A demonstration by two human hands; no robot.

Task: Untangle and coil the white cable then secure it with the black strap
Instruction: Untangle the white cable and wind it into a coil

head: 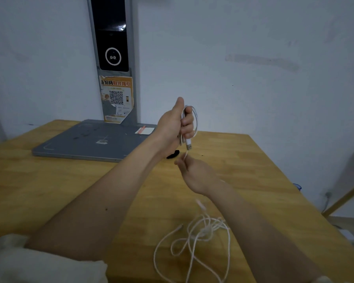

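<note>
Holding a few loops of the white cable (194,121) in my left hand (173,124), fingers closed round them, my right hand (194,172) pinching the strand below, I fear the tangle nearer me than the black strap (173,154) snags and drags the loops loose.

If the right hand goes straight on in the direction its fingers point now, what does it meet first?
The right hand points up and away, pinching the white cable. It would probably first meet the USB plug hanging below the left hand, then that hand's coil. Depth is unclear.
</note>
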